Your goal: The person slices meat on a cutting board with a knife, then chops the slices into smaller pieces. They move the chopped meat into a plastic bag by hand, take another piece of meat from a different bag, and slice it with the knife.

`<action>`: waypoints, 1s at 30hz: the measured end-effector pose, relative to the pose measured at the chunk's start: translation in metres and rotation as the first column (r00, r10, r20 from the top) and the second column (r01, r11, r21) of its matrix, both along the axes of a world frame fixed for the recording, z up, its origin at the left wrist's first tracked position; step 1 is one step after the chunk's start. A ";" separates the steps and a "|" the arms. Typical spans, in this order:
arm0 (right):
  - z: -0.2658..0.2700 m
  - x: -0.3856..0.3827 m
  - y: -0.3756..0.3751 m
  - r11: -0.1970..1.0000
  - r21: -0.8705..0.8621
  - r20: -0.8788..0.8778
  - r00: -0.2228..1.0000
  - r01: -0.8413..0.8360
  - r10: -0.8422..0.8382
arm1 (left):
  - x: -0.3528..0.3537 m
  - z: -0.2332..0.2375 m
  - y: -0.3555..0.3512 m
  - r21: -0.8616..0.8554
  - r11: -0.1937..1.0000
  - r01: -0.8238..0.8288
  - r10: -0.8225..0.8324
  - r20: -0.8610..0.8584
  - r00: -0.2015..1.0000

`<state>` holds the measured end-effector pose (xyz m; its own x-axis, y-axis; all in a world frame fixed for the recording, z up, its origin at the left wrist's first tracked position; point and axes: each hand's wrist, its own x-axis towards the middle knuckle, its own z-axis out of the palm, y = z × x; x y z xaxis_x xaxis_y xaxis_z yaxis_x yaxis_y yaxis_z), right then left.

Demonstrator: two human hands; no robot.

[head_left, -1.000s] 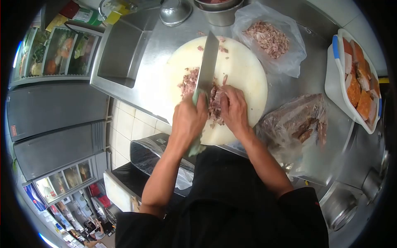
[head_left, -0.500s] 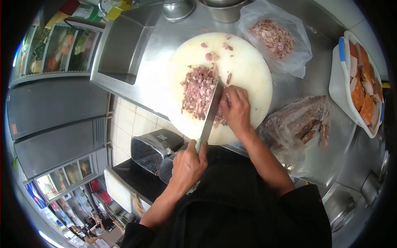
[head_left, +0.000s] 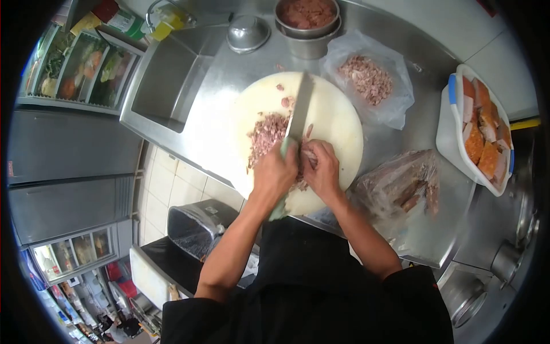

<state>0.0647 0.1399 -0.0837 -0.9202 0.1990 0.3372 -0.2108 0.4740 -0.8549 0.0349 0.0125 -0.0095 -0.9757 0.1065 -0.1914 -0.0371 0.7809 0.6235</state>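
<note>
My left hand (head_left: 276, 173) is closed round the pale green handle of a long-bladed kitchen knife (head_left: 299, 106). The blade points away from me, over a round white cutting board (head_left: 338, 114). Left of the blade lies a heap of diced pinkish meat (head_left: 267, 135), partly covered by my left hand. Close beside the knife, my right hand (head_left: 322, 171) has its fingers curled and pinched on a piece of meat (head_left: 309, 153), mostly hidden by them. A few loose scraps lie near the board's far side.
A plastic bag of chopped meat (head_left: 366, 80) lies beyond the board. Right are a wrapped chunk of meat (head_left: 401, 186) and a white tub of browned meat slabs (head_left: 450, 129). Bowls (head_left: 309, 49) stand at the back; a sink (head_left: 166, 94) is at left, a lined bin (head_left: 197, 223) below.
The knife and my left hand have moved forward, away from me, along the right side of the heap. My right hand stays by the meat. The view has shifted, showing mince in the back bowl.
</note>
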 end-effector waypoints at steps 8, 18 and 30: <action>0.005 -0.079 0.020 0.974 0.196 -0.143 0.986 0.113 -0.085 | 0.076 0.044 -0.083 0.128 0.966 -0.224 0.209 0.115 0.971; 0.007 -0.111 -0.024 0.841 0.069 0.311 0.812 -0.537 0.493 | 0.138 0.036 -0.136 0.204 0.891 -0.405 0.377 0.162 0.912; -0.005 0.008 0.010 0.992 0.092 0.110 0.990 0.082 -0.092 | 0.116 0.037 -0.103 0.149 0.982 -0.113 0.086 0.171 0.981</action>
